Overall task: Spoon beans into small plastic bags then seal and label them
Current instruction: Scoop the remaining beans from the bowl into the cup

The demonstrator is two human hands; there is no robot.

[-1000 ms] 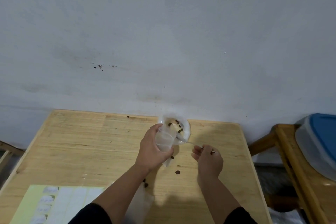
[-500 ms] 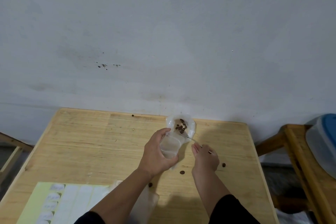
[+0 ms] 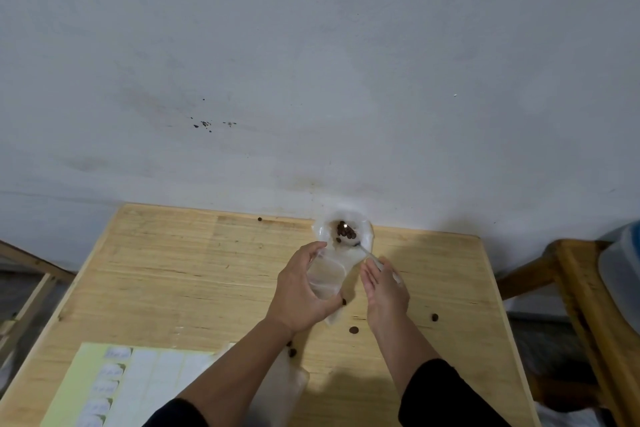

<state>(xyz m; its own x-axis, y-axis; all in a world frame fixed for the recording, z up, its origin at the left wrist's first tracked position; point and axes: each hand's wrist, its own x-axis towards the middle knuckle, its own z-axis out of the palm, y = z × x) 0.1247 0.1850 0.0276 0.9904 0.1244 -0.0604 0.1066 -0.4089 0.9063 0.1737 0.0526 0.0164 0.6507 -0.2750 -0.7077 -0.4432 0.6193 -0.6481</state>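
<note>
Compared with a second ago: beans [image 3: 345,231] now heaped in one dark clump in the white container [image 3: 367,236] at frame centre, no longer scattered. Right hand [image 3: 385,284] drawn in closer to the left, fingers pinched on the thin spoon [image 3: 367,252], bowl down among the beans. Left hand [image 3: 300,291] curled around the small plastic bag [image 3: 325,276], mouth held open just below the container, touching or nearly touching it. One more stray bean [image 3: 434,317] lying right of the right forearm, absent a second ago.

Judged from this: a scoop being gathered, not yet tipped; bag apparently empty, sealing and labelling undone. Spillage a likely risk, given loose beans already below the hands and one near the table's far edge.

Surface: pale wooden table [image 3: 173,270] filling the lower half of the frame, pushed against a plain grey-white wall [image 3: 311,62] marked with small dark specks at left of centre. Label sheet [image 3: 114,388] at lower left, some labels apparently written on, writing unreadable. Pile of spare clear bags [image 3: 284,381] partly under the left forearm. At the right edge, a wooden frame [image 3: 585,305] carrying a blue-lidded tub [image 3: 623,263]; more wooden framing at the left edge.
</note>
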